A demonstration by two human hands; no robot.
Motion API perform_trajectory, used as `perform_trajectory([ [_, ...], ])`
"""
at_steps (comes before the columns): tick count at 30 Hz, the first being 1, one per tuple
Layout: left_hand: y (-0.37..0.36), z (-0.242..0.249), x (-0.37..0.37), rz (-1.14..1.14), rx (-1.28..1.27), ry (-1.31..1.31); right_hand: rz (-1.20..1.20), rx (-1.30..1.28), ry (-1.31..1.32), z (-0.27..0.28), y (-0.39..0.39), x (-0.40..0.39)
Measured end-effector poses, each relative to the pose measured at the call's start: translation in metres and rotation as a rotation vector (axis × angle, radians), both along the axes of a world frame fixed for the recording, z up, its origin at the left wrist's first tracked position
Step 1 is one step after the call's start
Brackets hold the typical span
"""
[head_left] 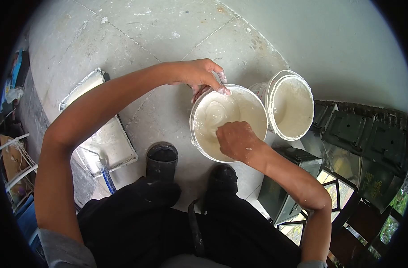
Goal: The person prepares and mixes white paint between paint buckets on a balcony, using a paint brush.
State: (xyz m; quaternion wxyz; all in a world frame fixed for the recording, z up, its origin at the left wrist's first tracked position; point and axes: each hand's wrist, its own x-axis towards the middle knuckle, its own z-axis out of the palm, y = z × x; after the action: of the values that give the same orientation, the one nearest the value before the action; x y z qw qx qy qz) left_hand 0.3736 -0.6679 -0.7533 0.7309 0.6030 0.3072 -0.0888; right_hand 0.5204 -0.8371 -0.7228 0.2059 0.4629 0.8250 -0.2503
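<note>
Bucket rim (191, 125) against fingers (224, 90) of left hand (207, 75)

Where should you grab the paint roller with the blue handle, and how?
I'd take the blue handle, coming from above with the left hand, once that hand is free of the bucket. The handle is long and slim and pokes out past the tray's near edge, so fingers should wrap round it easily. Its metal rod leads into the white, painty tray.

Left hand (207, 77) on bucket rim (192, 127)
</note>
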Motion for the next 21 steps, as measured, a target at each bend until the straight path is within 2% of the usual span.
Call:
perform_trajectory([
  [4, 0.0, -0.002, 0.0, -0.008, -0.042, -0.007, -0.141, 0.328, 0.003, -0.017, 0.004, 0.004],
  [5, 0.0, -0.002, 0.0, -0.001, -0.037, -0.001, -0.081, 0.371, -0.114, -0.013, 0.004, 0.006],
  [8, 0.0, -0.002, -0.001, 0.008, -0.018, 0.012, -0.127, 0.024, -0.297, -0.002, 0.004, 0.0],
  [9, 0.0, -0.003, 0.0, 0.004, -0.01, 0.013, -0.08, -0.067, -0.241, -0.004, 0.003, -0.001],
  [12, 0.0, -0.005, 0.0, 0.008, -0.032, -0.009, -0.006, -0.107, -0.027, 0.001, 0.006, -0.01],
  [16, 0.0, -0.005, 0.0, -0.004, -0.043, -0.014, -0.032, 0.458, -0.107, -0.018, 0.009, 0.002],
  [20, 0.0, -0.005, -0.002, 0.013, -0.03, -0.014, -0.107, -0.028, -0.241, -0.011, 0.009, -0.003],
  [21, 0.0, -0.005, -0.001, 0.017, -0.021, -0.011, -0.082, -0.112, -0.183, -0.008, 0.009, -0.007],
])
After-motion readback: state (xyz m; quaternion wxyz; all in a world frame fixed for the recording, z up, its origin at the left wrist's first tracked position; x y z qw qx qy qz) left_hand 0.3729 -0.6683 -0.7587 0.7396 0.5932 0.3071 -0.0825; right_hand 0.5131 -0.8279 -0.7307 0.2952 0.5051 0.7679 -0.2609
